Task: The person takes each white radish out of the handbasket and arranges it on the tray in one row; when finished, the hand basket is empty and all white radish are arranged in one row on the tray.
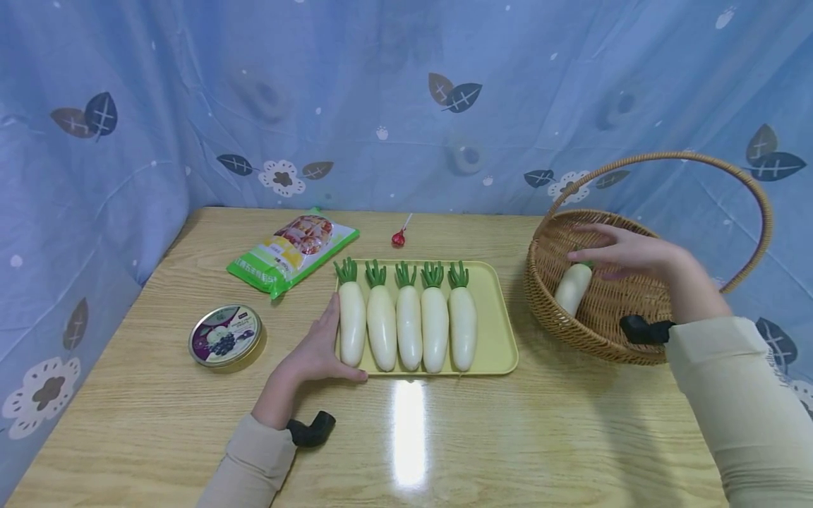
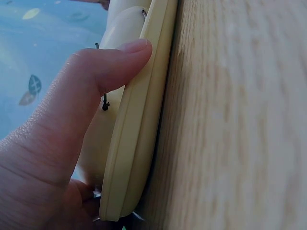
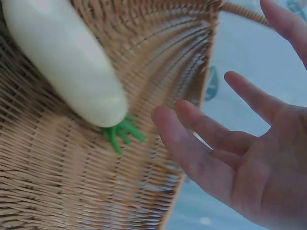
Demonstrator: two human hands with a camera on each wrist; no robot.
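Note:
Several white radishes [image 1: 409, 328] with green tops lie side by side on a yellow tray [image 1: 493, 317]. My left hand [image 1: 317, 353] rests at the tray's near left corner, fingers along the left side and thumb on the front rim. In the left wrist view the thumb [image 2: 115, 64] lies across that rim. Another white radish [image 3: 72, 62] lies inside a wicker basket [image 1: 552, 303] at the right, green top pointing away. Over the basket, my right hand [image 1: 629, 252] has its fingers spread, holding nothing, close to the radish's top.
A tall arched handle [image 1: 686, 155] rises over the basket. Back left lies a green and white food packet [image 1: 295, 250], with a round purple-lidded tin [image 1: 225, 335] nearer. A red lollipop [image 1: 399, 238] lies behind the tray. Blue patterned curtain [image 1: 381, 106] encloses the wooden table.

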